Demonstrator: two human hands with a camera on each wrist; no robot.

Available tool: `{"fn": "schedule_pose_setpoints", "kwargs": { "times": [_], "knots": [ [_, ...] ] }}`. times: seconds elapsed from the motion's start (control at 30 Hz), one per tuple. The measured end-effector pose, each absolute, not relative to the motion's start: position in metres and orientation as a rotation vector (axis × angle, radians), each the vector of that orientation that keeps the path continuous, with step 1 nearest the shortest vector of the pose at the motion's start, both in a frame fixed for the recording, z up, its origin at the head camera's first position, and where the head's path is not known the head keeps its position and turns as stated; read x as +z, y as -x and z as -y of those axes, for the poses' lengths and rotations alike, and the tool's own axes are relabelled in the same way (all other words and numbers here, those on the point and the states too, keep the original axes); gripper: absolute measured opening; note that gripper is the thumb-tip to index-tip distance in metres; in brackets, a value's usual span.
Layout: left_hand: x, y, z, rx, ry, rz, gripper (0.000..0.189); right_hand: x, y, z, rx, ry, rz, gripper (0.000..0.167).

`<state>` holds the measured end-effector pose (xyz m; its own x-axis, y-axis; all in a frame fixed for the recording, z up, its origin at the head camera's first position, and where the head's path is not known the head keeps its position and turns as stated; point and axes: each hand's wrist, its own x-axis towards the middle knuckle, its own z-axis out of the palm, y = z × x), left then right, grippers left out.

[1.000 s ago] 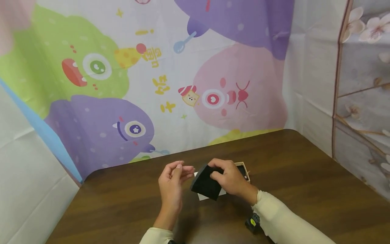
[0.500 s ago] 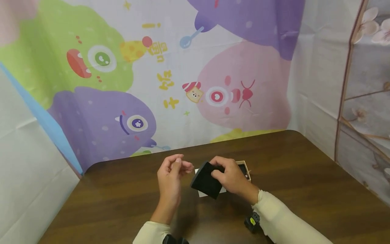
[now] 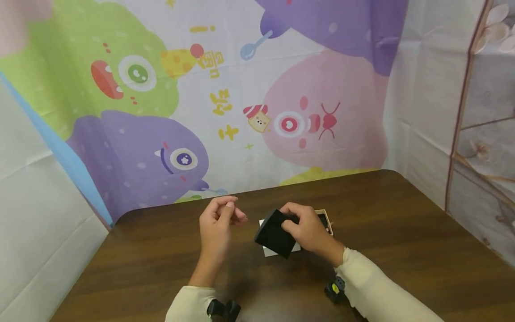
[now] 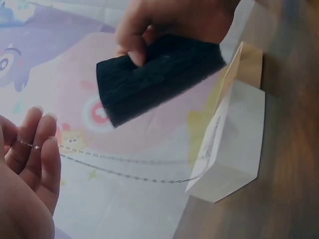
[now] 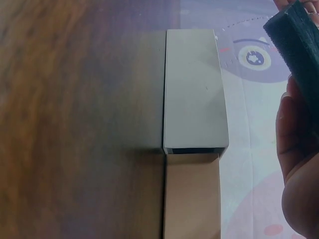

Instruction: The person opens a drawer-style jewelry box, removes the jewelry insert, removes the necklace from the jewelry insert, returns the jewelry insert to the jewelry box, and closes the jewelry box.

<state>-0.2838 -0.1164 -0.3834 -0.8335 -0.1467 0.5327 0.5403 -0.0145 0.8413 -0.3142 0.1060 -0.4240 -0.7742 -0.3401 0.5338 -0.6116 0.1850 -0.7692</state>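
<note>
My left hand (image 3: 216, 221) pinches a thin silver chain (image 4: 134, 177) between thumb and fingers. In the left wrist view two strands sag from those fingers across to the white box sleeve (image 4: 239, 134), where more chain lies on its face. My right hand (image 3: 309, 227) grips a black foam pad (image 3: 275, 235), tilted above the box, thumb on one face. The foam stays apart from the sleeve. A tan inner tray (image 5: 193, 194) sticks out of the sleeve's end, with something black inside it in the head view. Too fine to make out in the head view is the chain.
Everything lies on a dark brown wooden table (image 3: 153, 255). Behind it hangs a cartoon-printed cloth (image 3: 237, 170), with a flower-printed panel (image 3: 483, 134) at the right. Each wrist carries a small black camera, the right one (image 3: 335, 290) low over the table.
My left hand has drawn to the left, away from the foam, widening the gap between them. The right hand keeps the foam pad nearly where it was. The head view has shifted slightly.
</note>
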Motion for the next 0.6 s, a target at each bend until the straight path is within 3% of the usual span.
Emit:
{"fn": "schedule_pose_setpoints", "kwargs": {
  "times": [0.6],
  "knots": [
    [-0.367,0.287,0.147,-1.831,0.443,1.821,0.013,-0.423,0.316,-0.106,1.603,-0.909,2.218,0.023]
  ]
}}
